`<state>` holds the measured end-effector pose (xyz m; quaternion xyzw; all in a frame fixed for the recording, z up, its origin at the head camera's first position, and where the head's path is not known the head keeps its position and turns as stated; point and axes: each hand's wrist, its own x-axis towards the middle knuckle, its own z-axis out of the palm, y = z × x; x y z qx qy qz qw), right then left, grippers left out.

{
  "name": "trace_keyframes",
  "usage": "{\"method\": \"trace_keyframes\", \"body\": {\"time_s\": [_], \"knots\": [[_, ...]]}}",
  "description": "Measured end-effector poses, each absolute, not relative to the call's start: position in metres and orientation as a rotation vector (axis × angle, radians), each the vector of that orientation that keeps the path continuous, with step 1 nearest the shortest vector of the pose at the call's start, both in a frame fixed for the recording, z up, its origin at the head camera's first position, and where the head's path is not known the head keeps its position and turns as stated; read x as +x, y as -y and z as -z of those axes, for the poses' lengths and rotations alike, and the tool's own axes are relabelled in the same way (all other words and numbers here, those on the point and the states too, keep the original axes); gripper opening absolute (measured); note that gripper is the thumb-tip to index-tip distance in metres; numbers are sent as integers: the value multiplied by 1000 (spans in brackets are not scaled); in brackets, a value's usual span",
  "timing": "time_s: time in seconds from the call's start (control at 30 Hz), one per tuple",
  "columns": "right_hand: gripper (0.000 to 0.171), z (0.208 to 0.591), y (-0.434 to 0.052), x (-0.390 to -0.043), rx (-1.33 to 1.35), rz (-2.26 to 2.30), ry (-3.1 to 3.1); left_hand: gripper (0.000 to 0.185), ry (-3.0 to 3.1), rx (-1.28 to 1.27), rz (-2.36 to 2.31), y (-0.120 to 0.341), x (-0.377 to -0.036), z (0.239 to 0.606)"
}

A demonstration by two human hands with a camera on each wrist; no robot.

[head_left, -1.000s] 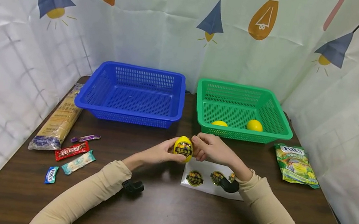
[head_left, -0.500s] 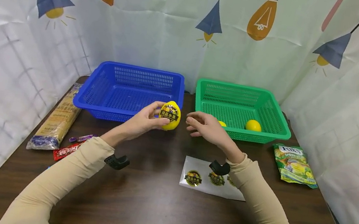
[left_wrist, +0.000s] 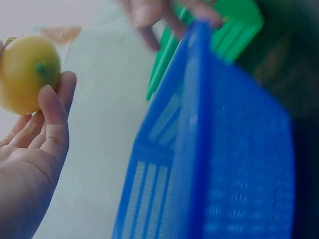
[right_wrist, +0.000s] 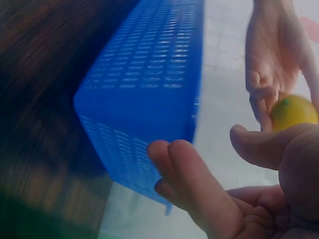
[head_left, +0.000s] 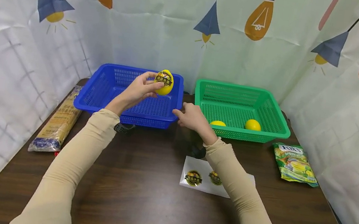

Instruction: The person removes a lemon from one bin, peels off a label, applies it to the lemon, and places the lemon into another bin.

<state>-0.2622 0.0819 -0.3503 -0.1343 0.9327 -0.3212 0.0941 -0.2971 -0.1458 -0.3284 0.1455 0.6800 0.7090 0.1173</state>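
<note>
My left hand (head_left: 136, 91) holds a yellow lemon (head_left: 166, 91) above the blue basket (head_left: 123, 113), fingers and thumb on its sides. A round black-and-gold sticker (head_left: 164, 79) faces up on the fruit. In the left wrist view, the lemon (left_wrist: 27, 74) shows its small green stem end. At the blue basket's front right corner is my right hand (head_left: 194, 117), its fingers loosely bent and holding nothing. Its fingertips (right_wrist: 182, 149) overlap the basket's corner in the right wrist view. A white sticker sheet (head_left: 186, 184) with similar labels lies partly under the right forearm.
To the right stands a green basket (head_left: 239, 130) with a yellow fruit (head_left: 253, 124) and another one (head_left: 218, 123) inside. A green FOX'S candy bag (head_left: 295, 164) lies at the far right. A long pasta packet (head_left: 57, 121) lies at the left.
My left hand has carried the lemon forward and left, from over the table to over the blue basket. My right hand has come off the lemon and moved to the blue basket's corner.
</note>
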Motion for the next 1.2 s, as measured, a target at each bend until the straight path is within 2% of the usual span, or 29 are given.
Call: {"method": "trace_keyframes", "body": {"time_s": [0.23,0.47,0.77,0.97,1.2], "knots": [[33,361,-75,-269,-332,1007,-2778,72,-2132,230,-1995,163,-338,327],[31,363,-72,-266,-326,1114,-2773,78,-2189,2,-1840,180,-365,321],[29,367,-71,-266,-330,1142,-2744,76,-2308,-251,-1419,200,-375,337],[28,368,-70,-264,-315,1136,-2725,71,-2365,-259,-1087,204,-374,356],[29,365,-70,-263,-300,1156,-2719,61,-2400,-249,-909,202,-379,364]]}}
